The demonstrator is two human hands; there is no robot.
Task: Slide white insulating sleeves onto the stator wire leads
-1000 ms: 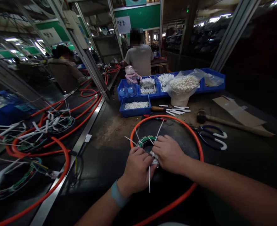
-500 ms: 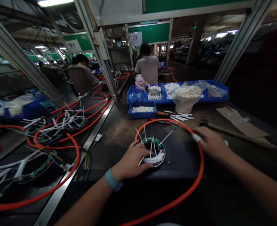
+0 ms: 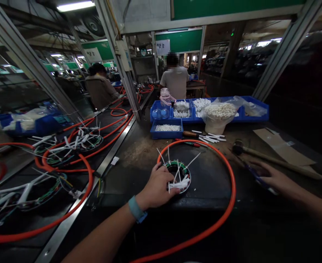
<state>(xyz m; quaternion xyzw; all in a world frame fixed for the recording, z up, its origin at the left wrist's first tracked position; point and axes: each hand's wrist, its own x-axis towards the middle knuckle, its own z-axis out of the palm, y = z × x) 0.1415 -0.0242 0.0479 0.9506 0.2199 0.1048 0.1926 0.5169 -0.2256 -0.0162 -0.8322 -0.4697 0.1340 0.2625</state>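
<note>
Lying leftmost, ring-shaped wire assemblies [image 3: 87,143] tangle with orange cables [image 3: 87,168]. The left hand [image 3: 156,187], a blue-green band [image 3: 136,209] at its wrist, has its grip clasped on the left side of a wired ring [image 3: 174,163], which rests on the table [image 3: 139,175] inside an orange cable loop [image 3: 234,186]. White ties [image 3: 193,160] poke upward from it; white sleeves [image 3: 183,183] bunch on its near side. Right of the loop lies a wooden-handled hammer [image 3: 270,155]; nearer, the slightly blurred right hand [image 3: 276,179] grasps blue-handled scissors [image 3: 256,176].

No readable text; marks on the white sheet [image 3: 163,47] against the green board [image 3: 186,40] too small
</note>
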